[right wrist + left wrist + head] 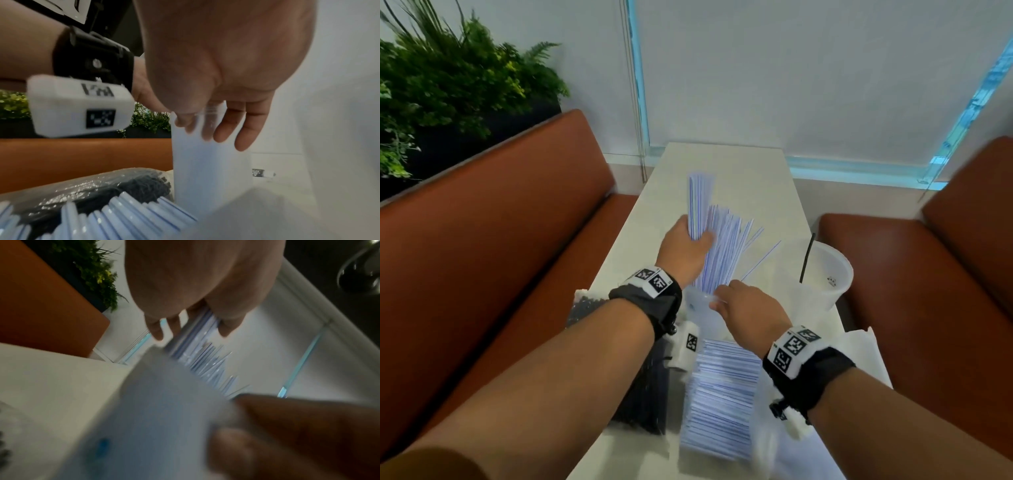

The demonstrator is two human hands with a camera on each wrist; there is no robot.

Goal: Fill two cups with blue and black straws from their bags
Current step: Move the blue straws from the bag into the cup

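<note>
The left hand [685, 245] grips a bundle of paper-wrapped blue straws [700, 202], long axis toward 12 o'clock, above the translucent plastic cup [697, 308] whose rim the right hand [748, 305] pinches at 6 o'clock.

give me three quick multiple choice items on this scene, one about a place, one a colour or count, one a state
1. Where is the second cup?
A. on the bench
B. right side of the table
C. under the plant

2. How many black straws stand in it?
A. one
B. five
C. none

3. What is the left hand doing?
A. lying flat
B. gripping a bundle of blue straws
C. holding the black straw bag

Answers: 1 B, it stands by the table's right edge. 2 A, a single black straw leans inside. 3 B, its fingers wrap the bundle while the right hand steadies the near cup.
</note>
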